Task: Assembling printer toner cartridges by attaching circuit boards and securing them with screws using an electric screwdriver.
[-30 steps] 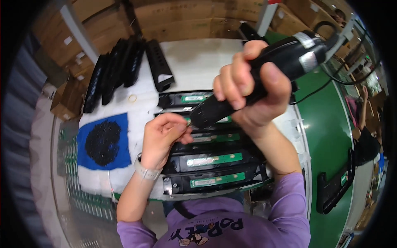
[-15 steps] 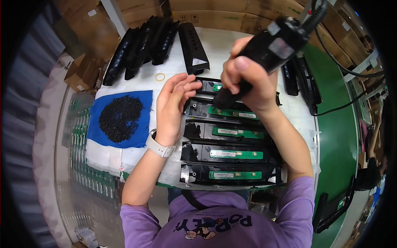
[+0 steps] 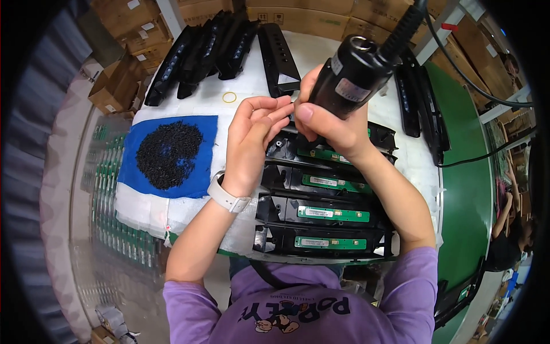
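My right hand [image 3: 341, 129] is wrapped round a black corded electric screwdriver [image 3: 352, 77], its tip low over the far housings and hidden behind the hand. My left hand [image 3: 246, 143], a pale watch on its wrist, is held beside it with fingers stretched out, fingertips close to the right hand; nothing shows in it. Below lies a row of several black plastic housings [image 3: 286, 212], each of the nearer ones carrying a green circuit board [image 3: 344, 214]. To the left, a heap of small black screws [image 3: 166, 155] rests on a blue cloth [image 3: 205, 172].
Several black housings [image 3: 209, 51] lie at the far left, another black panel [image 3: 275, 54] beside them, and more [image 3: 427, 109] at the right. A yellow ring [image 3: 229, 97] lies on the white table cover. Cardboard boxes [image 3: 298, 17] line the back. A person [image 3: 507, 246] is at far right.
The screwdriver has come down and left and stands more upright in my right hand. My left hand has shifted right, closer to it. The whole view has shifted slightly.
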Demonstrator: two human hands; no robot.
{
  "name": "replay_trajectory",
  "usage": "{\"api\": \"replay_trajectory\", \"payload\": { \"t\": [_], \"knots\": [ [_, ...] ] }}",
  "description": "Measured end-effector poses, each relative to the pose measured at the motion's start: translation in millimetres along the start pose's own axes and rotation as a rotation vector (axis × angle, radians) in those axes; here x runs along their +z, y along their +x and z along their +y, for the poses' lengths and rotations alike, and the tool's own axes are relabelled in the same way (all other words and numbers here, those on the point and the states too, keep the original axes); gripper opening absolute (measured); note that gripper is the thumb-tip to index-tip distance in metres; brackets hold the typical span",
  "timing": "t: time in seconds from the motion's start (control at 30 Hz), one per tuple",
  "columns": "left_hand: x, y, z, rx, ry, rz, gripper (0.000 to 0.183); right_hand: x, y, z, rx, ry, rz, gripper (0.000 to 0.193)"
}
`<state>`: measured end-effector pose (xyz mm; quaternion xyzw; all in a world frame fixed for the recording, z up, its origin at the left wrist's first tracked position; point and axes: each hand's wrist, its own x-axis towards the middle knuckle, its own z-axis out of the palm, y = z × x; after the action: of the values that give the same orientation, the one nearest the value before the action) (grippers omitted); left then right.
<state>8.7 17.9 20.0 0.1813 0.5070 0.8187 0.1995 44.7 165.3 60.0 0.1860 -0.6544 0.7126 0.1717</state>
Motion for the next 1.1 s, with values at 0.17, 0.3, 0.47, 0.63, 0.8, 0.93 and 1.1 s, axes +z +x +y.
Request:
{"api": "replay_trajectory", "payload": {
  "t": [0.17,0.3,0.47,0.63,0.8,0.93,1.1],
  "knots": [
    [7,-4,-3,0.013,-0.004,0.035,0.023,0,1,3,-0.02,0.018,-0.002,0.019],
    [7,-9,1,-0.008,-0.097,0.024,0.024,0,0,0,0.008,0.005,-0.039,0.018],
    [0,-5,-6,-0.093,-0.288,-0.145,0.03,-8,-10,-9,-0.014,0.06,-0.038,0.021],
    [12,-12,-7,-0.231,-0.464,-0.295,0.04,-22,-22,-42,-0.255,0.439,-0.105,0.031],
    [21,-22,-11,-0.343,-0.477,-0.52,0.043,-27,-40,-51,-0.26,0.487,0.003,0.037],
    [25,-24,-9,-0.358,-0.304,-0.502,0.038,-32,-41,-50,-0.207,0.368,-0.027,0.038],
    [21,-22,-9,-0.4,-0.153,-0.527,0.029,-38,-37,-56,-0.269,0.482,-0.028,0.037]
  ]
}}
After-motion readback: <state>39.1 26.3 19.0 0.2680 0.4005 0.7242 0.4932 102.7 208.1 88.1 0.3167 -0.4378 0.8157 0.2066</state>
